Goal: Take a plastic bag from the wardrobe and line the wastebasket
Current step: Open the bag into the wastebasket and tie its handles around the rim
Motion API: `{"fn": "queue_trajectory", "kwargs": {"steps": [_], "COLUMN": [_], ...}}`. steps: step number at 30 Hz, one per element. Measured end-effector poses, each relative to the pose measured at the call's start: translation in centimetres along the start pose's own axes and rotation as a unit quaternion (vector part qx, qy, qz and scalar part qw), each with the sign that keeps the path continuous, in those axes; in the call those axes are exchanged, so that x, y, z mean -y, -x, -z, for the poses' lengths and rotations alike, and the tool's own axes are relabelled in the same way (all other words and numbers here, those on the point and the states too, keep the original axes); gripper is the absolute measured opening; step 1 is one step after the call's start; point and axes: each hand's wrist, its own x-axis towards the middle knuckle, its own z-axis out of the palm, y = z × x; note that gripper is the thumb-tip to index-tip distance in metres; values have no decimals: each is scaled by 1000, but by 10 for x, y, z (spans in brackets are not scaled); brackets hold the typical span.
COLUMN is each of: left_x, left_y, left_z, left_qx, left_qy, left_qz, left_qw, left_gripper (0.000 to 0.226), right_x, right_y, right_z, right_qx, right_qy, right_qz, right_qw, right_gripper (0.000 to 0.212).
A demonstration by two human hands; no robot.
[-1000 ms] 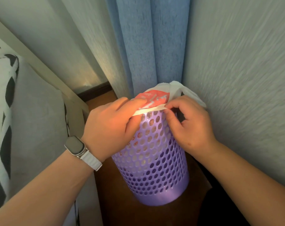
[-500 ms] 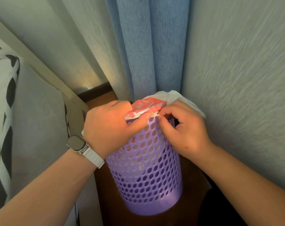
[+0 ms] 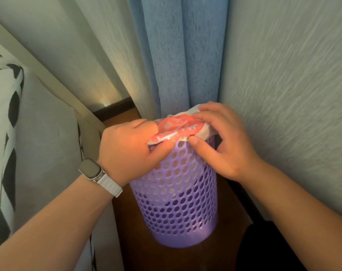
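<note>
A purple perforated wastebasket [image 3: 178,204] stands upright on the brown floor in a narrow corner. A white plastic bag with red print [image 3: 177,128] lies over its mouth, and white shows through the holes. My left hand [image 3: 131,151] grips the bag's edge at the near left of the rim, with a watch on that wrist. My right hand [image 3: 223,141] spreads over the right of the rim, thumb pressing the bag's edge against the basket's front and fingers on the bag's far side. The basket's inside is hidden.
A blue curtain [image 3: 182,55] hangs right behind the basket. A textured pale wall [image 3: 293,94] closes the right side. A bed with black-and-white bedding [image 3: 7,133] and a pale frame [image 3: 49,75] borders the left. Brown floor [image 3: 230,241] surrounds the basket.
My right hand has moved from the front of the rim to the far right side, opening its fingers over the bag. More red print now lies across the mouth. My left hand keeps its hold.
</note>
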Motion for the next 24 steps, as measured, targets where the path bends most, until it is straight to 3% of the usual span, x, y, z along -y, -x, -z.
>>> {"fn": "queue_trajectory", "kwargs": {"steps": [9, 16, 24], "left_x": [0, -19, -17], "left_y": [-1, -5, -1], "left_z": [5, 11, 9], "left_qx": [-30, -10, 7], "left_qy": [59, 14, 45], "left_qz": [22, -13, 19], "left_qw": [998, 1000, 999], "left_gripper": [45, 37, 32], "right_x": [4, 18, 19], "right_y": [2, 2, 5], "right_z": [-5, -7, -12], "right_qx": [-109, -137, -119], "right_qy": [-53, 0, 7], "right_qz": [-102, -82, -48], "right_qw": [987, 987, 992], "right_gripper": [37, 31, 34]}}
